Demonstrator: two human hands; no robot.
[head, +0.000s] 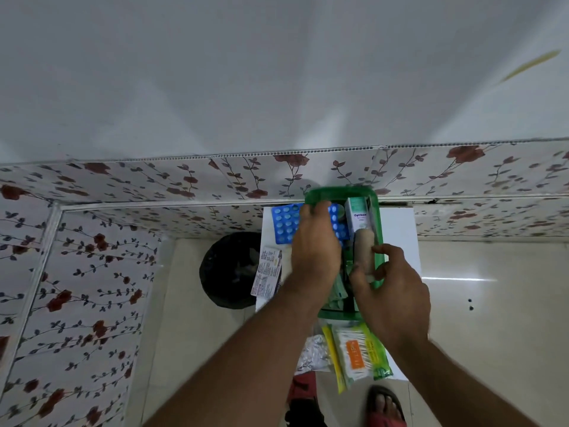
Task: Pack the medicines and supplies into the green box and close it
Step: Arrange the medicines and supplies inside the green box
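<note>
The green box (338,192) stands open on a small white table (400,229). My left hand (314,245) grips a blue blister pack (284,223) at the box's left rim; half of the pack sticks out to the left. My right hand (391,291) pinches a beige bandage roll (365,248) lying inside the box along its right wall. A white medicine carton (357,215) lies in the box beyond the roll. A cotton swab packet (357,352) and a silver foil strip (314,354) lie on the table near me.
A printed pill card (266,271) hangs over the table's left edge. A black bin (228,269) stands on the floor to the left. Floral wall panels (92,272) close in the left and back. A sandalled foot (386,405) is below the table.
</note>
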